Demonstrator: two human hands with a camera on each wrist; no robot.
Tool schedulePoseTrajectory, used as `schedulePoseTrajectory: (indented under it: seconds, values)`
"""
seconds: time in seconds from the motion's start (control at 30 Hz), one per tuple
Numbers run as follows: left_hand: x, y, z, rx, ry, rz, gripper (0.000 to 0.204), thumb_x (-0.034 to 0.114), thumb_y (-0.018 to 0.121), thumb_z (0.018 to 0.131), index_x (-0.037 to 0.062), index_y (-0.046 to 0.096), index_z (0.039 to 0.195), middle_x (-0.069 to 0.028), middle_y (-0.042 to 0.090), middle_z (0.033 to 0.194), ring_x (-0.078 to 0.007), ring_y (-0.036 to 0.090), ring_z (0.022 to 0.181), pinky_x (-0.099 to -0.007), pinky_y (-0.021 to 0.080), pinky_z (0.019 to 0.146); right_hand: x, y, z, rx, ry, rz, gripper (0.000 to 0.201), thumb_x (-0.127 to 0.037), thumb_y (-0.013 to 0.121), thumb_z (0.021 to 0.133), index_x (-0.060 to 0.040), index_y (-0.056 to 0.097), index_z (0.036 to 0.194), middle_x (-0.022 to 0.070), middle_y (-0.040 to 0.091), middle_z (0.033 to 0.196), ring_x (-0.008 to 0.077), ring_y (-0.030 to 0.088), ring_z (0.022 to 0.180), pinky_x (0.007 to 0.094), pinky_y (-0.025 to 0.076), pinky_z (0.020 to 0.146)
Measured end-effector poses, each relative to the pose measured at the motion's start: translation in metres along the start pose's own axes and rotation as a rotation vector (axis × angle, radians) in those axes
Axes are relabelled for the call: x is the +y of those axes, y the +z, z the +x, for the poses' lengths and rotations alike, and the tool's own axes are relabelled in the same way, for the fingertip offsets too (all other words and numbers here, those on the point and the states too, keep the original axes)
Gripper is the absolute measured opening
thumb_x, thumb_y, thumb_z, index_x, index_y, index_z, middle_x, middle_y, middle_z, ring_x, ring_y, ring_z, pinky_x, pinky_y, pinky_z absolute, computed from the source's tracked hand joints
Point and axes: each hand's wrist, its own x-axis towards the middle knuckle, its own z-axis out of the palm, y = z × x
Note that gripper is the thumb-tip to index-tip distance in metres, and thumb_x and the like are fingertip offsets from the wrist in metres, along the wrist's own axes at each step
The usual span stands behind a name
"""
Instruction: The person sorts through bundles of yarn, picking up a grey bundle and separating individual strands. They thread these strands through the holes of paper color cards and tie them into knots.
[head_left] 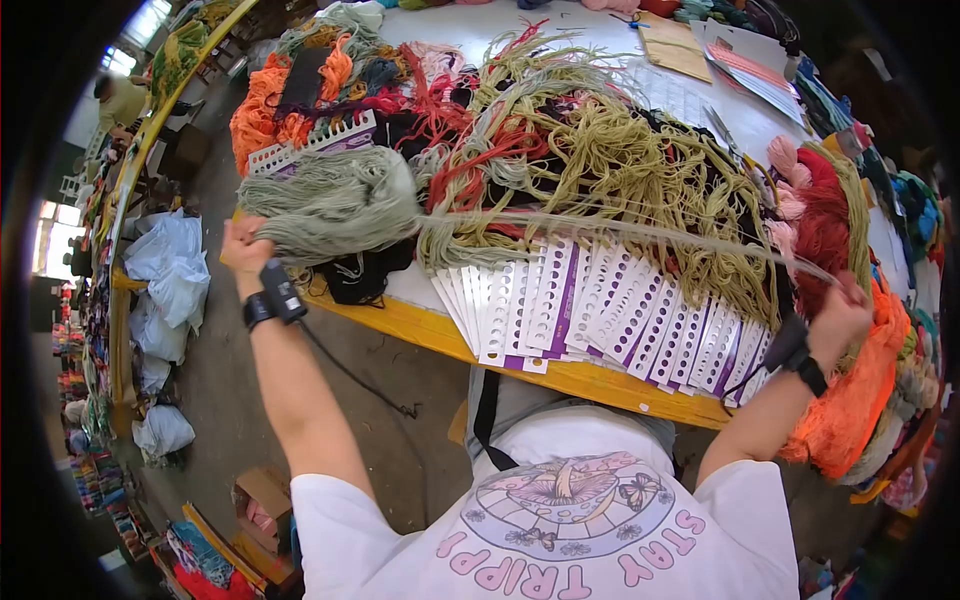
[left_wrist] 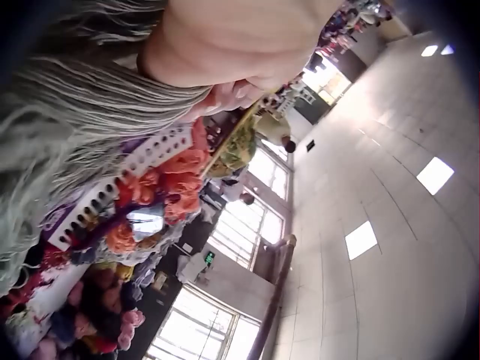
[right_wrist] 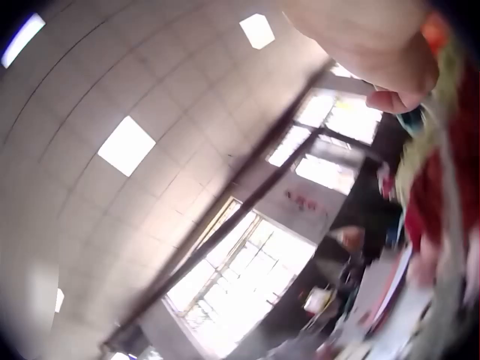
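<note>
My left hand (head_left: 248, 245) grips one end of a thick grey-green yarn hank (head_left: 335, 200) at the left of the table. In the left wrist view the hank's strands (left_wrist: 97, 94) run in under the curled fingers of that hand (left_wrist: 240, 41). From the hank's other end, thin pale strands (head_left: 640, 232) stretch across the table to the right. There my right hand (head_left: 840, 318) pinches them, the arms spread wide. Below the strands lies a tangle of olive yarn (head_left: 640, 150), with red strands (head_left: 490, 165) mixed in.
A fanned row of punched white cards (head_left: 600, 310) lies along the yellow table edge (head_left: 400, 335). Scissors (head_left: 730, 135) lie at the back right. Dark red yarn (head_left: 825, 200) and orange yarn (head_left: 860, 385) are by my right hand. White plastic bags (head_left: 170, 270) stand at left.
</note>
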Motion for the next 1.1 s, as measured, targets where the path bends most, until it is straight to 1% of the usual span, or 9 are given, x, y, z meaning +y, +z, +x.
schedulePoseTrajectory:
  seconds: [0.03, 0.13, 0.23, 0.33, 0.57, 0.67, 0.77, 0.97, 1.1]
  values:
    - [0.002, 0.023, -0.012, -0.142, -0.082, -0.017, 0.015, 0.014, 0.048, 0.086, 0.0082, 0.045, 0.072, 0.0044, 0.027, 0.056, -0.0098, 0.029, 0.048, -0.0226, 0.030, 0.050, 0.045, -0.042, 0.043, 0.106, 0.023, 0.198, 0.022, -0.010, 0.053, 0.080, -0.0040, 0.041, 0.062, 0.0023, 0.043, 0.057, 0.0145, 0.049, 0.056, 0.0352, 0.050, 0.071]
    - [-0.054, 0.091, -0.074, -0.530, -0.286, 0.094, 0.022, 0.018, 0.049, 0.087, 0.0114, 0.043, 0.066, 0.0047, 0.032, 0.056, -0.0099, 0.031, 0.047, -0.0227, 0.032, 0.047, -0.058, 0.053, -0.015, 0.015, 0.350, 0.453, 0.022, -0.021, 0.040, 0.088, -0.0055, 0.047, 0.074, 0.0031, 0.041, 0.060, 0.0191, 0.051, 0.055, 0.0447, 0.050, 0.072]
    - [-0.162, 0.133, -0.177, -0.283, -0.614, 0.560, 0.011, 0.018, 0.057, 0.081, 0.0105, 0.057, 0.074, 0.0012, 0.052, 0.067, -0.0089, 0.048, 0.056, -0.0233, 0.041, 0.050, -0.057, 0.140, -0.138, -1.061, 0.449, 0.382, 0.022, -0.019, 0.048, 0.086, -0.0066, 0.050, 0.104, -0.0017, 0.047, 0.070, 0.0081, 0.048, 0.061, 0.0276, 0.052, 0.056]
    - [-0.238, 0.120, -0.221, -0.517, -0.664, 0.876, 0.020, 0.020, 0.063, 0.078, 0.0052, 0.061, 0.091, 0.0035, 0.051, 0.065, -0.0041, 0.042, 0.050, -0.0184, 0.034, 0.045, -0.040, 0.163, -0.191, -1.287, 0.893, 0.529, 0.036, -0.038, 0.045, 0.088, -0.0086, 0.048, 0.109, 0.0010, 0.050, 0.071, 0.0044, 0.045, 0.052, 0.0213, 0.048, 0.045]
    - [-0.273, 0.109, -0.233, -0.468, -0.668, 0.995, 0.017, 0.016, 0.062, 0.077, 0.0021, 0.060, 0.087, 0.0032, 0.053, 0.065, -0.0038, 0.044, 0.053, -0.0185, 0.035, 0.047, -0.039, 0.171, -0.201, -1.270, 0.651, 0.301, 0.018, -0.014, 0.052, 0.084, -0.0070, 0.053, 0.101, 0.0054, 0.060, 0.066, 0.0112, 0.057, 0.054, 0.0236, 0.044, 0.046]
    - [-0.279, 0.100, -0.240, -0.503, -0.165, 1.162, 0.018, 0.013, 0.061, 0.076, 0.0002, 0.060, 0.088, -0.0036, 0.059, 0.072, -0.0127, 0.054, 0.062, -0.0250, 0.043, 0.057, -0.029, 0.175, -0.213, -1.082, 0.172, -0.070, 0.010, -0.011, 0.055, 0.079, -0.0037, 0.059, 0.084, 0.0119, 0.061, 0.063, 0.0242, 0.060, 0.058, 0.0325, 0.045, 0.055]
    - [-0.280, 0.096, -0.245, -0.544, 0.172, 1.546, 0.019, 0.011, 0.059, 0.075, -0.0008, 0.059, 0.090, -0.0120, 0.062, 0.082, -0.0248, 0.060, 0.073, -0.0313, 0.045, 0.068, -0.022, 0.177, -0.216, -0.967, 0.100, -0.129, 0.012, -0.010, 0.055, 0.080, 0.0003, 0.058, 0.084, 0.0088, 0.061, 0.066, 0.0134, 0.058, 0.056, 0.0267, 0.044, 0.055]
    - [-0.281, 0.117, -0.244, -0.524, -0.036, 1.793, 0.019, 0.010, 0.058, 0.074, -0.0002, 0.059, 0.090, -0.0161, 0.062, 0.080, -0.0318, 0.059, 0.077, -0.0339, 0.045, 0.070, -0.018, 0.177, -0.215, -0.894, -0.013, -0.147, 0.013, -0.011, 0.059, 0.074, 0.0006, 0.060, 0.080, 0.0102, 0.060, 0.067, 0.0168, 0.057, 0.059, 0.0283, 0.044, 0.055]
    - [-0.283, 0.097, -0.227, -0.472, -0.239, 1.479, 0.015, 0.013, 0.055, 0.079, -0.0024, 0.058, 0.077, -0.0093, 0.057, 0.062, -0.0175, 0.053, 0.050, -0.0285, 0.041, 0.047, -0.020, 0.173, -0.215, -0.898, 0.073, -0.120, 0.013, -0.011, 0.060, 0.073, 0.0000, 0.060, 0.081, 0.0092, 0.060, 0.068, 0.0185, 0.057, 0.059, 0.0277, 0.044, 0.056]
